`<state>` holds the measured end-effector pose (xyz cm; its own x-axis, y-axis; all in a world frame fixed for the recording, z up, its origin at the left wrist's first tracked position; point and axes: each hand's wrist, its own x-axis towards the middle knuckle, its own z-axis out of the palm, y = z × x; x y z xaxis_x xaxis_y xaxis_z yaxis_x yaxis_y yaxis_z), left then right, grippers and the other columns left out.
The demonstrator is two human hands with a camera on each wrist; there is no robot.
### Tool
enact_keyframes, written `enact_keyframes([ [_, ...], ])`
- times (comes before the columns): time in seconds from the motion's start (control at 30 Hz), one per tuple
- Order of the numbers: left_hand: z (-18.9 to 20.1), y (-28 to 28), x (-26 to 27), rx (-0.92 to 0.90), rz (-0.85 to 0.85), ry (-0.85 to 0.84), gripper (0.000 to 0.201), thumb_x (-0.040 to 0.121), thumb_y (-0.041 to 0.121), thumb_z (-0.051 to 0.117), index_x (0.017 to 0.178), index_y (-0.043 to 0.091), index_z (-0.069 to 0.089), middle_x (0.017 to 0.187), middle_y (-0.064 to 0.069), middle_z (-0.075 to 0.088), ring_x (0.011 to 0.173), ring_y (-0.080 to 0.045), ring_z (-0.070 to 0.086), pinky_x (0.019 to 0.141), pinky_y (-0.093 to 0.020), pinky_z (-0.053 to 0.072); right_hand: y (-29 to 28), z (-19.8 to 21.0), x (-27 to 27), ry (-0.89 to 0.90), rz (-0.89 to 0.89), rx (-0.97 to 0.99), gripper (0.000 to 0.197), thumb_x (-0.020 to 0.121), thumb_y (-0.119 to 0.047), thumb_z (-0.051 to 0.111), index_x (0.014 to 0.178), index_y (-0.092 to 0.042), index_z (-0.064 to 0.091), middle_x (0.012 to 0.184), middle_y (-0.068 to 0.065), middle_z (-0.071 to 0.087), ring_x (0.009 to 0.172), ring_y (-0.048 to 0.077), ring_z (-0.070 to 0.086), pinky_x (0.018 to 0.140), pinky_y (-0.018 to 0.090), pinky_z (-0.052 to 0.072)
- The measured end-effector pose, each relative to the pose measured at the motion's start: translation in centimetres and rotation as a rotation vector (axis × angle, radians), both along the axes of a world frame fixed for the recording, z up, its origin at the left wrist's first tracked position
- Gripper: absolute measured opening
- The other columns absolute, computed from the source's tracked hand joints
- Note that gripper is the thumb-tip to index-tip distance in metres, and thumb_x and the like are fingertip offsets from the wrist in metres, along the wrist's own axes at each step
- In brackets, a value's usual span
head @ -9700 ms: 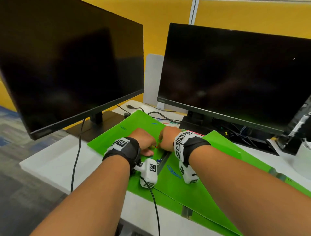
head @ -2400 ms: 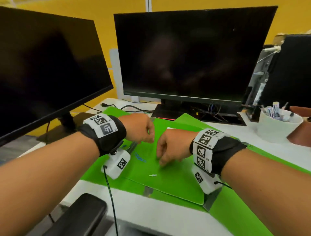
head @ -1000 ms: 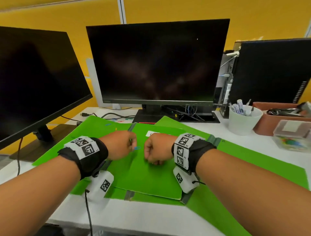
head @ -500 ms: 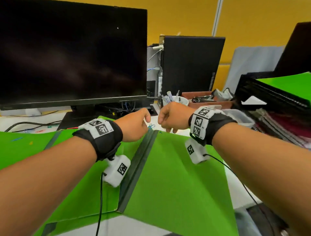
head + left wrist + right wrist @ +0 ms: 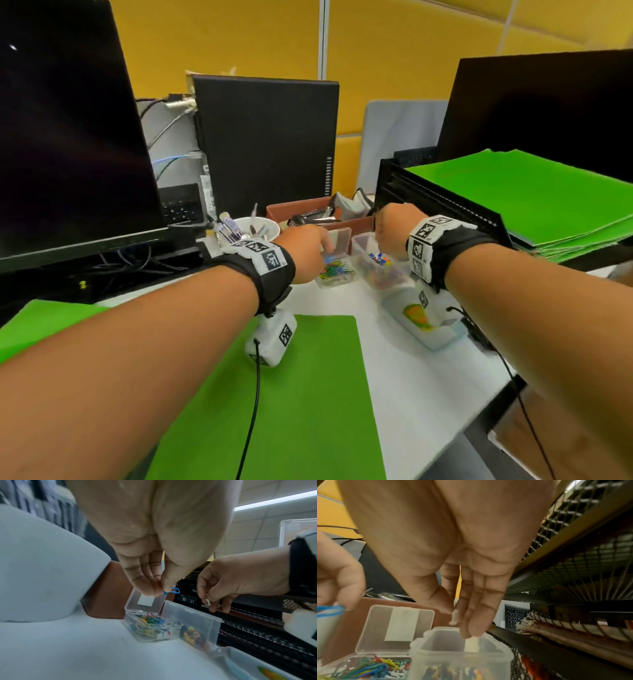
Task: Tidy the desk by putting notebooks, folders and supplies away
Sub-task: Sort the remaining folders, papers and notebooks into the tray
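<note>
My left hand [image 5: 310, 251] pinches a blue paper clip [image 5: 173, 591] between thumb and fingers, just above an open clear box of coloured paper clips [image 5: 150, 627] with its lid [image 5: 397, 627] raised. My right hand [image 5: 390, 233] pinches a small white push pin [image 5: 454, 616] over the neighbouring open clear box of coloured push pins [image 5: 460, 660]. In the left wrist view the white push pin [image 5: 208, 602] sticks out below the right hand's [image 5: 223, 582] fingers. Both boxes [image 5: 356, 270] stand side by side on the white desk [image 5: 421, 387].
A green folder [image 5: 291, 404] lies on the desk under my left forearm. A black mesh tray rack [image 5: 445, 209] at the right carries a stack of green folders [image 5: 534, 198]. A white pen cup [image 5: 253, 228], a brown tray [image 5: 308, 210], a computer tower [image 5: 267, 144] and a monitor [image 5: 68, 137] stand behind.
Both hands have moved right, away from the green folders by the monitors, and now hover over the two small clear boxes. The view has swung right with them.
</note>
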<state>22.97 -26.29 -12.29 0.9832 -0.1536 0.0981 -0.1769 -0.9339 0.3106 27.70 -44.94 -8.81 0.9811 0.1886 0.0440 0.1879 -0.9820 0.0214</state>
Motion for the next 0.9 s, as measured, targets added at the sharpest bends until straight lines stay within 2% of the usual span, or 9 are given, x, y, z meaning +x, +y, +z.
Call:
enact_keyframes([
  [0.13, -0.5, -1.7, 2.7, 0.022, 0.033, 0.018, 0.033, 0.092, 0.008, 0.062, 0.107, 0.035, 0.075, 0.120, 0.004, 0.068, 0.106, -0.022, 0.064, 0.086, -0.031, 0.051, -0.5, -0.9, 1.7, 0.059, -0.004, -0.013, 0.016, 0.093, -0.023, 0.060, 0.101, -0.011, 0.067, 0.093, 0.008, 0.067, 0.079, 0.030, 0.061, 0.066, 0.031, 0.047],
  [0.23, -1.1, -2.0, 3.5, 0.021, 0.090, 0.054, 0.036, 0.091, 0.004, 0.062, 0.105, 0.033, 0.077, 0.122, 0.006, 0.069, 0.113, -0.025, 0.064, 0.101, -0.040, 0.052, -0.5, -0.6, 1.6, 0.073, 0.033, -0.004, 0.013, 0.094, -0.026, 0.056, 0.091, -0.015, 0.061, 0.095, 0.008, 0.067, 0.080, 0.030, 0.061, 0.066, 0.031, 0.045],
  [0.3, -1.8, -1.7, 3.7, -0.011, 0.140, 0.061, 0.035, 0.091, 0.005, 0.062, 0.108, 0.033, 0.077, 0.124, 0.005, 0.068, 0.116, -0.028, 0.062, 0.104, -0.043, 0.050, -0.3, -0.3, 1.2, 0.058, 0.064, 0.000, 0.012, 0.096, -0.026, 0.055, 0.090, -0.016, 0.058, 0.094, 0.008, 0.065, 0.079, 0.029, 0.058, 0.067, 0.031, 0.044],
  [0.43, -2.4, -0.9, 2.7, -0.120, 0.158, 0.025, 0.027, 0.092, 0.011, 0.065, 0.106, 0.030, 0.078, 0.122, 0.003, 0.070, 0.111, -0.024, 0.064, 0.100, -0.036, 0.053, 1.3, 0.8, -0.9, 0.010, 0.095, -0.001, 0.015, 0.101, -0.026, 0.056, 0.102, -0.012, 0.062, 0.089, 0.006, 0.058, 0.080, 0.027, 0.055, 0.069, 0.030, 0.043],
  [0.5, -2.0, -0.1, 1.3, -0.134, 0.130, -0.006, 0.024, 0.093, 0.015, 0.065, 0.106, 0.030, 0.078, 0.119, 0.005, 0.071, 0.108, -0.020, 0.064, 0.093, -0.030, 0.052, 2.6, 1.3, -2.4, 0.027, 0.142, -0.014, 0.011, 0.101, -0.019, 0.054, 0.107, -0.014, 0.063, 0.100, 0.007, 0.059, 0.084, 0.026, 0.054, 0.070, 0.030, 0.043],
  [0.6, -0.9, 1.5, -1.6, -0.108, 0.074, 0.000, 0.019, 0.095, 0.021, 0.062, 0.101, 0.027, 0.079, 0.110, 0.006, 0.074, 0.101, -0.018, 0.066, 0.089, -0.031, 0.053, 5.1, 1.9, -4.8, 0.091, 0.221, -0.035, 0.021, 0.101, -0.017, 0.053, 0.114, -0.009, 0.067, 0.101, 0.008, 0.066, 0.085, 0.024, 0.059, 0.057, 0.027, 0.045],
  [0.7, 0.2, 3.8, -5.1, -0.028, 0.076, 0.036, 0.019, 0.093, 0.026, 0.061, 0.093, 0.022, 0.080, 0.098, 0.004, 0.076, 0.093, -0.021, 0.068, 0.087, -0.035, 0.057, 8.7, 2.2, -7.5, 0.149, 0.298, -0.037, 0.021, 0.101, -0.018, 0.055, 0.112, -0.008, 0.069, 0.096, 0.008, 0.072, 0.086, 0.027, 0.071, 0.060, 0.027, 0.051],
  [0.77, 0.8, 5.8, -7.6, 0.018, 0.101, 0.074, 0.019, 0.091, 0.027, 0.061, 0.091, 0.021, 0.079, 0.094, 0.002, 0.076, 0.089, -0.021, 0.069, 0.082, -0.034, 0.058, 11.4, 2.1, -9.1, 0.178, 0.326, 0.016, 0.019, 0.100, -0.017, 0.056, 0.106, -0.007, 0.071, 0.090, 0.007, 0.077, 0.077, 0.024, 0.076, 0.060, 0.029, 0.057],
  [0.9, 2.5, 11.0, -13.3, 0.122, 0.148, 0.145, 0.017, 0.090, 0.028, 0.060, 0.086, 0.024, 0.077, 0.090, 0.005, 0.076, 0.085, -0.020, 0.071, 0.076, -0.032, 0.059, 16.7, 1.8, -12.8, 0.201, 0.439, 0.020, 0.019, 0.097, -0.014, 0.058, 0.105, -0.007, 0.074, 0.086, 0.003, 0.077, 0.067, 0.019, 0.075, 0.048, 0.024, 0.055],
])
